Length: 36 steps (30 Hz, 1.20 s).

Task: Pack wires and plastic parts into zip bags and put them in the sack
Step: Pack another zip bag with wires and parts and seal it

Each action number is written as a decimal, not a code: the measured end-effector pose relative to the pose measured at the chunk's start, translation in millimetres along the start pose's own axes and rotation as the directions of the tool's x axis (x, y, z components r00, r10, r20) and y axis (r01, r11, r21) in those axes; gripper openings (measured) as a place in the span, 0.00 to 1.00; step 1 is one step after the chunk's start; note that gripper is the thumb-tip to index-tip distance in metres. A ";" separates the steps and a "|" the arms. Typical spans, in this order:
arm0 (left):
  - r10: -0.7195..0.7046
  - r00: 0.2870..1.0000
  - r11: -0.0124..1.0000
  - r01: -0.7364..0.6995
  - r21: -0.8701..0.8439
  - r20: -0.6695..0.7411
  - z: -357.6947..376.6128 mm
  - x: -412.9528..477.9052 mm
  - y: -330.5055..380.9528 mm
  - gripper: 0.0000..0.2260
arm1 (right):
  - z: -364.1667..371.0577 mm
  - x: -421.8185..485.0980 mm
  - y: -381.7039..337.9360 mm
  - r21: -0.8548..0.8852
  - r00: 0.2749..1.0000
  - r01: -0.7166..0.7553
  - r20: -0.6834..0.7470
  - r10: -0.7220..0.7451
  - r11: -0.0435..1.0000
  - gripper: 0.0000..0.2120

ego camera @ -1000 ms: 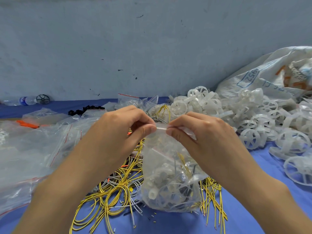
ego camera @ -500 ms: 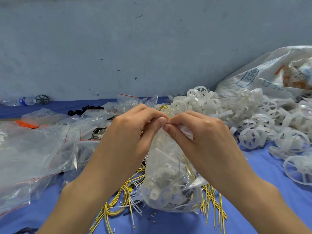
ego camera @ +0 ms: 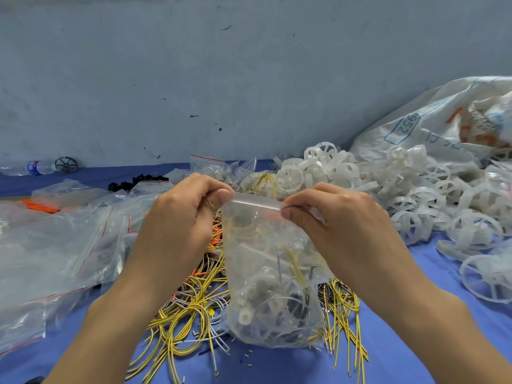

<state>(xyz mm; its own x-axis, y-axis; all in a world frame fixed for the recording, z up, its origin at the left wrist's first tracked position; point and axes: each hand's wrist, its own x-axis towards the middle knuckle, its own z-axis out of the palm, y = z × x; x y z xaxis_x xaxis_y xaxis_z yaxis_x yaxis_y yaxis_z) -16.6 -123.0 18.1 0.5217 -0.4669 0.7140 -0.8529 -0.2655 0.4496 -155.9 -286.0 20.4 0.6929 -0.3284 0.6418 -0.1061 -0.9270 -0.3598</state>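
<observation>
Thin clear film, limp and slippery: zip bag [ego camera: 274, 286] sits among loose wires [ego camera: 182, 320] near the worktop's [ego camera: 401, 356] front edge, bottom-weighted with white plastic parts and yellow wire, probably light; the stiffer zip strip [ego camera: 255, 202] is the place to hold. Left hand [ego camera: 180, 217] and right hand [ego camera: 340, 225] each pinch that strip at opposite ends. Sack [ego camera: 415, 128] lies at the far right corner, contents unclear.

both hands, left hand [ego camera: 182, 217] and right hand [ego camera: 335, 223], pinch the top strip of a filled zip bag [ego camera: 273, 286]. it stands on yellow wires [ego camera: 182, 322] near the blue table's [ego camera: 401, 364] front edge.
</observation>
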 end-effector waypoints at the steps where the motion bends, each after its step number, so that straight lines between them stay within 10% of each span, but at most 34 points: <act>1: -0.012 1.000 1.000 0.012 -0.004 -0.004 -0.9 0.0 -2.6 0.09 | -0.7 0.3 1.5 -0.009 1.000 0.000 -0.005 0.000 1.000 0.09; 17: -0.128 0.992 0.992 0.128 0.002 0.007 -18.4 1.8 -16.9 0.05 | -10.2 3.9 25.3 0.083 0.996 -0.046 -0.072 0.052 0.996 0.09; 26: 0.238 0.936 0.959 -0.269 0.090 0.258 -8.0 2.5 39.3 0.17 | -2.9 1.6 3.1 0.237 0.988 0.141 -0.087 -0.124 0.961 0.03; 36: 0.233 0.944 0.967 -0.251 0.049 0.235 0.5 -1.6 38.0 0.13 | -3.6 0.3 -1.1 0.433 0.992 0.121 -0.073 -0.099 0.893 0.08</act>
<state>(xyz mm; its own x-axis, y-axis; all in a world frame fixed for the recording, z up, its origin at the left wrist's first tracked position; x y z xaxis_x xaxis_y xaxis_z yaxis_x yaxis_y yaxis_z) -49.8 -132.7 33.8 0.2889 -0.7005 0.6525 -0.9564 -0.1808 0.2294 -158.2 -285.8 23.4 0.6462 -0.2473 0.7219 0.2976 -0.7894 -0.5368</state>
